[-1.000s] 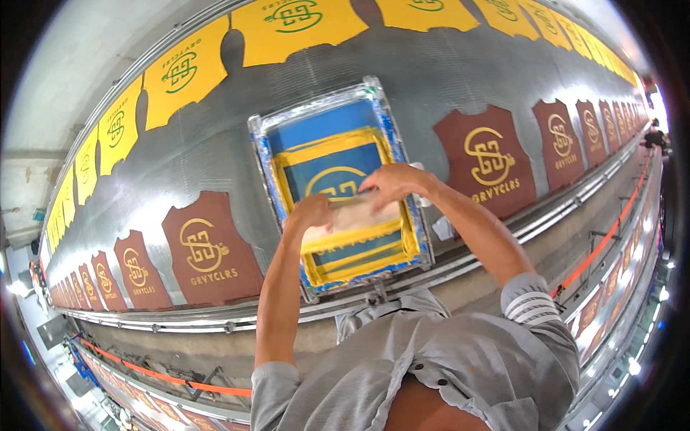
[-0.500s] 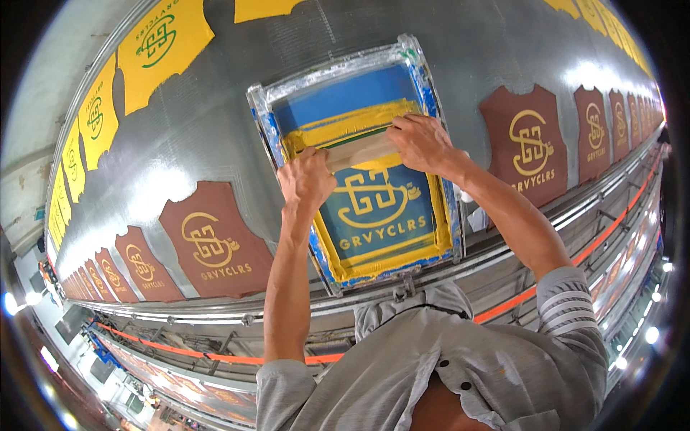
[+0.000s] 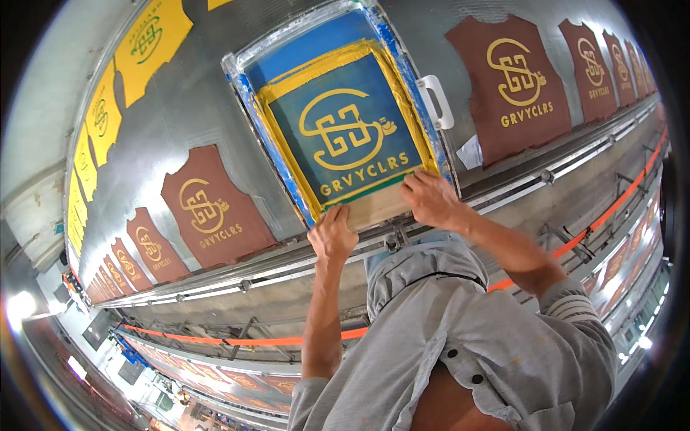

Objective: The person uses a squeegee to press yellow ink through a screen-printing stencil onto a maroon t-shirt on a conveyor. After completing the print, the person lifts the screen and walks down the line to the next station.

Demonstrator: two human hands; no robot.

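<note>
Both my hands grip a wooden-handled squeegee [image 3: 379, 204] with a green blade. My left hand [image 3: 333, 233] is closed round its left end, and my right hand [image 3: 430, 197] round its right end. The squeegee lies across the near end of a framed printing screen [image 3: 241, 93]. Inside that frame, a blue-green mesh [image 3: 305, 118] carries a yellow logo with lettering below. Thick yellow ink [image 3: 277, 136] lines the mesh on its sides and far edge. A white handle [image 3: 437, 103] sticks out from the frame's right side.
Maroon cut fabric pieces [image 3: 241, 215] with yellow prints lie along the table's near edge, left and right of the screen. Yellow pieces [image 3: 154, 50] with green prints lie at the far left. A metal rail [image 3: 503, 192] borders the long grey table [image 3: 215, 108], and an orange strip [image 3: 611, 230] runs below.
My hands have drawn the squeegee toward me, from the upper part of the mesh to the screen's near end. The whole logo now shows. The view has shifted too.
</note>
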